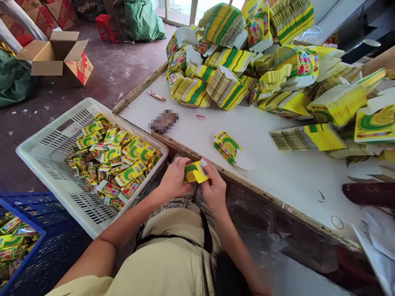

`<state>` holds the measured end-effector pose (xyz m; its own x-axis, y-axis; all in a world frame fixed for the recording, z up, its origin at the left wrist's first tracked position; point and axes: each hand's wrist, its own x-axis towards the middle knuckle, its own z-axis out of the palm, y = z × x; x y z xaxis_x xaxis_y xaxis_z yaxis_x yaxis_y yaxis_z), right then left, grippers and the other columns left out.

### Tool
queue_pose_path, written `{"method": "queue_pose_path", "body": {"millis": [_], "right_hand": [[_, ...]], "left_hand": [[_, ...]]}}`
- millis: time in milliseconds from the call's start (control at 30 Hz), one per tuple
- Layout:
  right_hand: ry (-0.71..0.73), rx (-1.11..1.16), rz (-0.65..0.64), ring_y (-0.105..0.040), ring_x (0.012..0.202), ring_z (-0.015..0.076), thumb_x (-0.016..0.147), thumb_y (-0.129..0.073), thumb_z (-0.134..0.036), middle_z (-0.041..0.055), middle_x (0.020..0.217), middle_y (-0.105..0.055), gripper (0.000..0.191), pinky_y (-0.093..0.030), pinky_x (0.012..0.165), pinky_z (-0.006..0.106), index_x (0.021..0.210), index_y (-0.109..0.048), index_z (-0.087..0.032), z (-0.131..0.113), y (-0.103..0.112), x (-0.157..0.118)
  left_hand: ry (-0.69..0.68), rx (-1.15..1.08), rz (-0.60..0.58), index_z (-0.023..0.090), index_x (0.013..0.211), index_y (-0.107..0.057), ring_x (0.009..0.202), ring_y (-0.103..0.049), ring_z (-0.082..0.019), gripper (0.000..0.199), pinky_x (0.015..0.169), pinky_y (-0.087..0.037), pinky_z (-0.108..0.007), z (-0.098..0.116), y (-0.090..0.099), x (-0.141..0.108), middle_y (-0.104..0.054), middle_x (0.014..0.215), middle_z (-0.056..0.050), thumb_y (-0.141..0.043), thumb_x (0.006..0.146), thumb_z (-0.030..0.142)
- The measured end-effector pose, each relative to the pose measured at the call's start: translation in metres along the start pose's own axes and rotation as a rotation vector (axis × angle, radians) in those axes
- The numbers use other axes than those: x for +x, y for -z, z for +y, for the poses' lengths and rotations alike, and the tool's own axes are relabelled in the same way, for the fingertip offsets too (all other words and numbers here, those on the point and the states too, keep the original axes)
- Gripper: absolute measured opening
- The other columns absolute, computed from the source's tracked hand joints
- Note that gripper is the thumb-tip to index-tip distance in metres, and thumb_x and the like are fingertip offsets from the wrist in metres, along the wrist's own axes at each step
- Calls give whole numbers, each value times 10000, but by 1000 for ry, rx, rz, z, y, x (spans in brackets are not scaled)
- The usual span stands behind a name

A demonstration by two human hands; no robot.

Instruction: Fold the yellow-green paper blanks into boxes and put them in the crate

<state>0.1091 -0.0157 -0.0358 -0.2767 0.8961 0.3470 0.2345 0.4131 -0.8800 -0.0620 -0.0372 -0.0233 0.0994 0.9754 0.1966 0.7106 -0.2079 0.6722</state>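
Observation:
Between my two hands is a small yellow-green carton [191,172], held in front of my lap at the table's edge. My left hand [176,179] has its fingers wrapped round the carton's left side. At the other end, my right hand [213,185] pinches a yellow flap that carries a barcode. Just beyond, on the white table [191,127], lies a flattened yellow-green carton [227,146]. A white plastic crate [61,164] on my left holds many small folded cartons [119,158].
Bundles of flat cartons [228,84] pile up across the far table. A blue crate [61,230] with more cartons stands at lower left. Behind are an open cardboard box [58,55], a red stool [105,28] and a green sack [140,20]. Wooden strips [138,90] edge the table.

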Motion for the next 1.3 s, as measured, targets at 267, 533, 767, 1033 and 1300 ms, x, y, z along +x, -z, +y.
{"method": "queue_pose_path", "body": {"millis": [267, 533, 767, 1033, 1300], "right_hand": [[-62, 12, -248, -547, 1338, 279, 912, -635, -332, 65, 1486, -546, 233, -462, 1100, 467, 1114, -748, -311, 0, 24, 10], [-193, 121, -168, -601, 1262, 319, 726, -817, -322, 119, 1353, -645, 158, -456, 1065, 497, 840, -741, -243, -2, 19, 12], [-292, 261, -98, -642, 1162, 247, 703, -827, -384, 119, 1439, -562, 500, -485, 1027, 426, 1100, -550, -262, 5, 25, 28], [-359, -700, 186, -596, 955, 307, 742, -653, -272, 140, 1010, -673, 303, -457, 870, 461, 1003, -515, -203, 71, 85, 71], [-310, -693, 262, -610, 892, 307, 712, -670, -251, 92, 903, -630, 357, -468, 844, 481, 1019, -495, -203, 64, 78, 70]], "left_hand": [[16, -23, -92, 207, 1173, -546, 990, -666, -242, 506, 854, -539, -367, 3, 28, -2, -661, 1099, -72, -729, 705, 271], [-42, 44, -141, 195, 1156, -560, 952, -681, -246, 465, 823, -540, -355, 7, 32, 6, -671, 1073, -83, -719, 730, 293], [57, 75, -138, 209, 1240, -546, 1049, -660, -249, 538, 912, -528, -379, -22, 71, -7, -666, 1171, -75, -741, 762, 359], [266, 434, 96, 169, 1322, -525, 1270, -540, -356, 634, 1090, -406, -551, -87, 144, -44, -599, 1328, -173, -721, 806, 480], [135, -32, -193, 205, 1252, -602, 1197, -617, -262, 457, 1053, -473, -467, -42, 79, -22, -667, 1263, -118, -716, 845, 381]]}}
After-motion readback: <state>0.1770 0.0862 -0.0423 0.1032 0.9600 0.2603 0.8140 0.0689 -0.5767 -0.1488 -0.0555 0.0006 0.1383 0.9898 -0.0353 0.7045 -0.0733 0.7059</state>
